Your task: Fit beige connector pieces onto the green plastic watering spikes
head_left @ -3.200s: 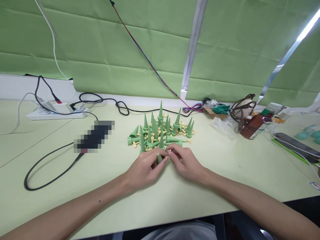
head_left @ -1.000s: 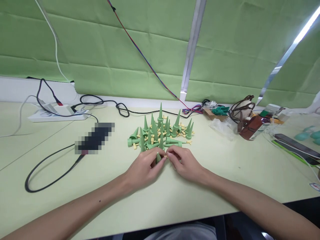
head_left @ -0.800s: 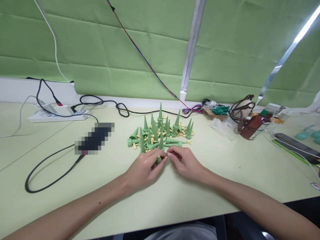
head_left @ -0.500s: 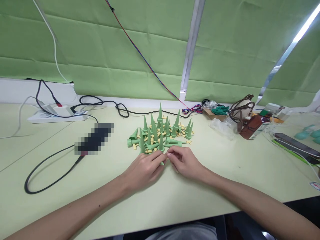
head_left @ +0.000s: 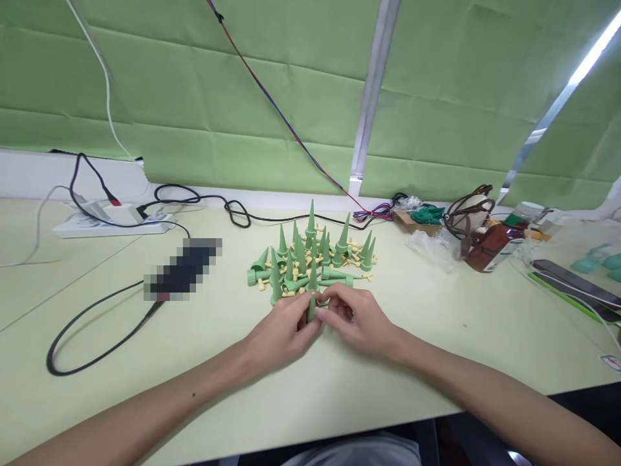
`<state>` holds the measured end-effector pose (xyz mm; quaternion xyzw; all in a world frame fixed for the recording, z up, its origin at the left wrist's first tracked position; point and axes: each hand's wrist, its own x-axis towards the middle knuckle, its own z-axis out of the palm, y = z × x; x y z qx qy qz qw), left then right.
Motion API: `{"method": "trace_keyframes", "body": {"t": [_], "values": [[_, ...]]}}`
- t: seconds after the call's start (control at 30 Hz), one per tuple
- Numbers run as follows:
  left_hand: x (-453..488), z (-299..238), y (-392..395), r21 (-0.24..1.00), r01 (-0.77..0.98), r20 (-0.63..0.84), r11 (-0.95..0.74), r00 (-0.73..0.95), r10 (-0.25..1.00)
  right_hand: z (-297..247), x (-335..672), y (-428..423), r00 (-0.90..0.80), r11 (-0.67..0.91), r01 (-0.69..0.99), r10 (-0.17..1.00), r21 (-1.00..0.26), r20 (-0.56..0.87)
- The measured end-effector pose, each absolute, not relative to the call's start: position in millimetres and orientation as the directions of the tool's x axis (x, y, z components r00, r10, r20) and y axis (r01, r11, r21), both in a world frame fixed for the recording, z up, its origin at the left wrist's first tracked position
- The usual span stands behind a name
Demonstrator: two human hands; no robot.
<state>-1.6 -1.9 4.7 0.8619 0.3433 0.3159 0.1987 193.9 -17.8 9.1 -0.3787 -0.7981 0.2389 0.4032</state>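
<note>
Just before the pile (head_left: 310,259), both hands pinch one cone (head_left: 311,307) upright; left hand (head_left: 284,330) best steadies while right hand (head_left: 359,317) works its base.

Hands: two, the left hand (head_left: 284,330) and the right hand (head_left: 356,317), with one green cone (head_left: 311,307) between their fingertips.
Green cones in the heap (head_left: 310,255): roughly twenty, some upright, some lying; exact count not readable.
Small yellow pieces (head_left: 262,283) among them: many, too small to count.
Power strip (head_left: 111,217): one.
Black cable loop (head_left: 92,327): one.
Phones (head_left: 575,281): one.
Brown strapped bag (head_left: 478,236): one.
Counter (head_left: 436,349): one.
</note>
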Motion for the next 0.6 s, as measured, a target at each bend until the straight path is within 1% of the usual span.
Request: {"method": "trace_keyframes", "body": {"t": [0.1, 0.23, 0.43, 0.6], "values": [[-0.7, 7.7, -4.7, 0.609, 0.437, 0.364, -0.662, 0.587, 0.723, 7.8, 192.8, -17.9, -0.434, 0.615, 0.436, 0.783, -0.656, 0.445], [0.2, 10.3, -7.6, 0.668, 0.377, 0.329, -0.642, 0.624, 0.709, 7.6, 192.4, -19.0, -0.457, 0.647, 0.471, 0.761, -0.6, 0.461], [-0.9, 5.8, -6.6, 0.652, 0.422, 0.287, -0.63, 0.632, 0.72, 8.4, 192.3, -22.0, -0.458, 0.659, 0.458, 0.75, -0.597, 0.477], [-1.0, 7.9, -7.8, 0.663, 0.413, 0.256, -0.625, 0.659, 0.707, 7.4, 190.8, -23.1, -0.438, 0.673, 0.441, 0.739, -0.594, 0.512]]}}
